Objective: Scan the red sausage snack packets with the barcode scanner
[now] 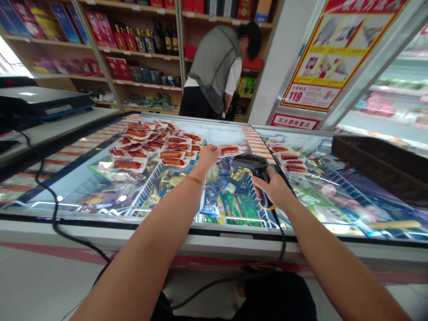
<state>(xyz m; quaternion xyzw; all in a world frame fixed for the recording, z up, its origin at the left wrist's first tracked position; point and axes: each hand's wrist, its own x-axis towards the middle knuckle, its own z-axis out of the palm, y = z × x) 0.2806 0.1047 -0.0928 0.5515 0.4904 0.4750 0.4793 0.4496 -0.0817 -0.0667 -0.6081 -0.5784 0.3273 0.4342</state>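
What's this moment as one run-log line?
left hand: holding sausage pack | right hand: gripping handheld scanner, head near that pack | larger pack pile: on freezer, left | smaller pack group: right

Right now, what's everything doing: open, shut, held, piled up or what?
Left hand: closed on a sausage pack
Sausage pack: wrapped, held
Right hand: gripping the scanner
Scanner: held beside the pack
Scanner cable: slack
Left-side sausage packs: wrapped, heaped
Right-side sausage packs: wrapped, close together
Freezer's glass top: looks shut
Person behind: bent forward

Wooden shelving [181,44] at back; pale pillar [286,49]; red-yellow poster [337,55] reading 119; lit white racks [401,85], right.
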